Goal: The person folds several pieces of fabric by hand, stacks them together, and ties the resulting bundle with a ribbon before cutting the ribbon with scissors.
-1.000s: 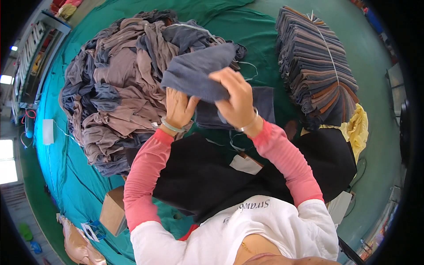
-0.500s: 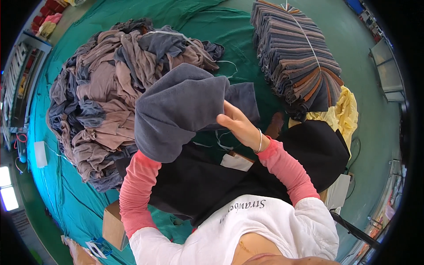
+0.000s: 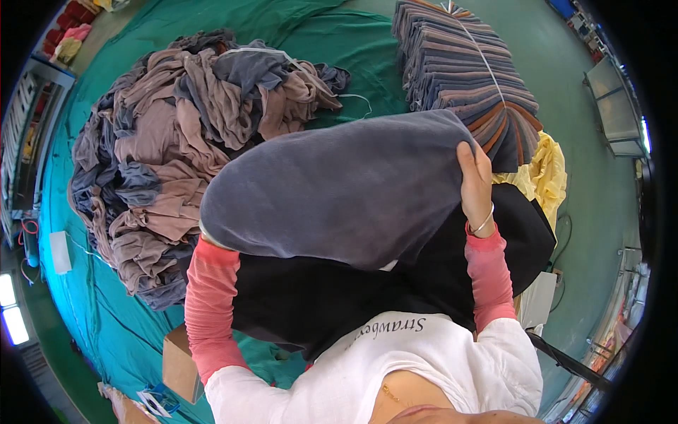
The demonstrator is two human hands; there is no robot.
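Observation:
A plush grey towel is stretched wide in front of me, above my lap. My right hand grips its right end, thumb on top and fingers folded behind the edge. The towel's left end drapes over my left hand; only a sliver by the wrist shows, and the fingers are hidden underneath. Behind and to the left lies a big heap of crumpled grey and brown towels. A tied stack of folded grey, brown and orange towels stands at the far right.
Green sheeting covers the floor under the heap. Black cloth lies over my lap. Yellow fabric sits beside the stack, a cardboard box at lower left, and a wheeled cart at the far right.
The towel was bunched and folded; now it is spread out broad. My right hand has moved right and up, pulling its end outward. My left hand stays under the cloth, slightly further left.

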